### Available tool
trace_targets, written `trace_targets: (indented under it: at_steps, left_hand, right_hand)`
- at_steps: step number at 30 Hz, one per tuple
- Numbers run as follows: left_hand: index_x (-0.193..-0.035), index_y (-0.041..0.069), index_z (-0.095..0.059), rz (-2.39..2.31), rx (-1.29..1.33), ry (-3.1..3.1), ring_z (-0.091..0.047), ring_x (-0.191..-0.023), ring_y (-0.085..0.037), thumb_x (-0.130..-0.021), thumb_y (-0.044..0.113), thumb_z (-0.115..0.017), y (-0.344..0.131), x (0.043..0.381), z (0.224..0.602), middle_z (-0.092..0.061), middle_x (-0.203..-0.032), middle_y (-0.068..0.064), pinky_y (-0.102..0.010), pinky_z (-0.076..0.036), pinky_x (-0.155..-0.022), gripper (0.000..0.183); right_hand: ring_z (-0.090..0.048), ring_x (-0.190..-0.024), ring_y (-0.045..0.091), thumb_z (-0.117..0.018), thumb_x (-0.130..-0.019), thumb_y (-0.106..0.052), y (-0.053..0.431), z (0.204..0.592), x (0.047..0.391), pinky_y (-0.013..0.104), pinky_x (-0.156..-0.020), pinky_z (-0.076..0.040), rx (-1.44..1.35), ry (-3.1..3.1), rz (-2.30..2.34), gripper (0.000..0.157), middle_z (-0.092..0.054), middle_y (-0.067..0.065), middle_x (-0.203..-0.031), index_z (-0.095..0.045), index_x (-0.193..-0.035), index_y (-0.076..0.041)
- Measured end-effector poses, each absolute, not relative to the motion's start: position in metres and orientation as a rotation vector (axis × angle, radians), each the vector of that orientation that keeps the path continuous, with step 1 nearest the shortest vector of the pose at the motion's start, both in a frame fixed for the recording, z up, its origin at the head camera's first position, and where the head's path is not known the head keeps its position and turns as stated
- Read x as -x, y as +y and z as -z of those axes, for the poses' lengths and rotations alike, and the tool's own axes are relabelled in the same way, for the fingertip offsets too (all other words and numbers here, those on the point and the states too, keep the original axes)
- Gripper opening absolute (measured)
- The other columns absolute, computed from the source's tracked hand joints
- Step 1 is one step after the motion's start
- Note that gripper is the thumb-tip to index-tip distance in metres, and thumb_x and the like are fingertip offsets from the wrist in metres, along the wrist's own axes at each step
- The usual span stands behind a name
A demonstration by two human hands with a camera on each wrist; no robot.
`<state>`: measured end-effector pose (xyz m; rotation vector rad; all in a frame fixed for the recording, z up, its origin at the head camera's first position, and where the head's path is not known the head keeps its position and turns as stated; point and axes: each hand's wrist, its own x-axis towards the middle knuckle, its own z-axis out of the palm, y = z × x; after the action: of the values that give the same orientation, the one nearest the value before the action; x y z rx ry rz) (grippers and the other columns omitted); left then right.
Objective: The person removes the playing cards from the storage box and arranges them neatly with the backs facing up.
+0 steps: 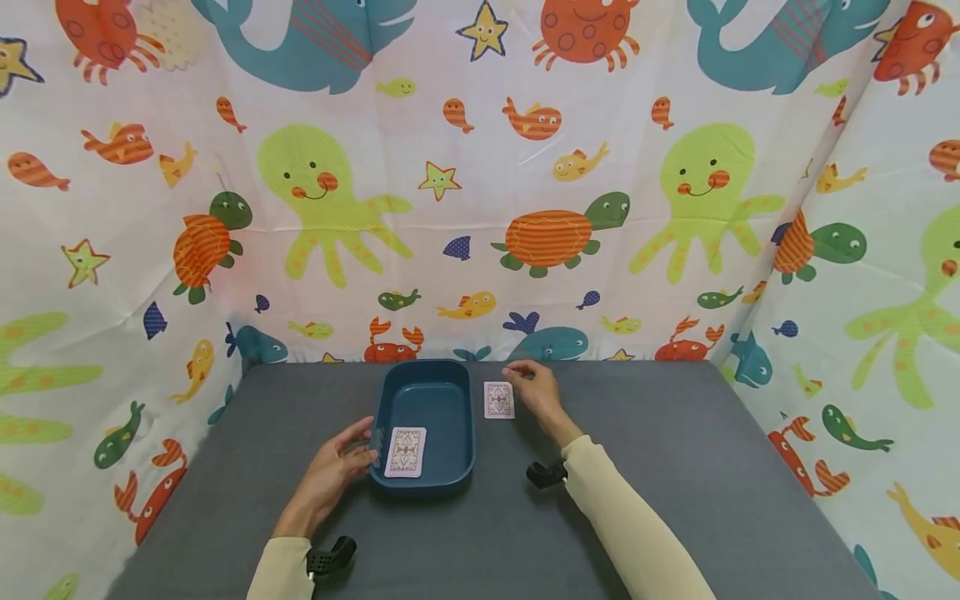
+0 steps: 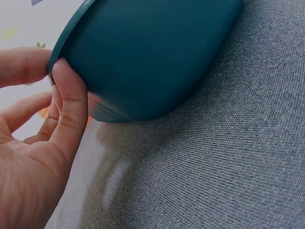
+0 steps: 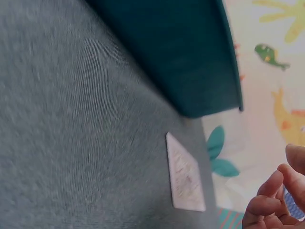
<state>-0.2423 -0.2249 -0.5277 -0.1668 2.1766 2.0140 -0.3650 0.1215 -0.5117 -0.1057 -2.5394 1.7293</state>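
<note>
Lying inside the tray (image 1: pixel 442 408) pinched by the left hand (image 1: pixel 333 468), one card (image 1: pixel 406 452) was seen, a second card (image 1: pixel 498 400) being left to the tray's right, near the empty right hand (image 1: pixel 540 392).

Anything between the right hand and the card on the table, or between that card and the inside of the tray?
Right hand to card: nothing visible. Card to inside of tray: its right wall stands between. Left hand grips the opposite side, clear of that path.
</note>
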Motion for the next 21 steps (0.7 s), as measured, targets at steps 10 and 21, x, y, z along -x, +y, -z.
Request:
trace_targets:
  at_steps: [10, 21]
  left_hand:
    - [-0.149, 0.019, -0.04, -2.03, 0.183, 2.164, -0.052, -0.114, -0.024, -0.093, 0.008, -0.062, -0.224, 0.242, 0.529, -0.04, -0.143, -0.011, -0.03, -0.05, -0.09, 0.061]
    - [-0.15, 0.021, -0.039, -1.997, 0.183, 2.195, -0.051, -0.116, -0.024, -0.094, 0.011, -0.062, -0.224, 0.243, 0.527, -0.039, -0.145, -0.01, -0.035, -0.049, -0.096, 0.061]
  right_hand:
    - [-0.062, -0.093, 0.024, -0.068, -0.092, -0.032, 0.118, 0.491, 0.338, 0.039, -0.082, -0.055, -0.033, -2.466, -1.81, 0.022, -0.066, 0.006, -0.103, -0.071, -0.107, -0.017]
    - [-0.062, -0.079, 0.028, -0.069, -0.092, -0.022, 0.108, 0.474, 0.308, 0.031, -0.065, -0.049, -0.221, -2.467, -1.814, 0.021, -0.064, 0.006, -0.094, -0.071, -0.109, -0.012]
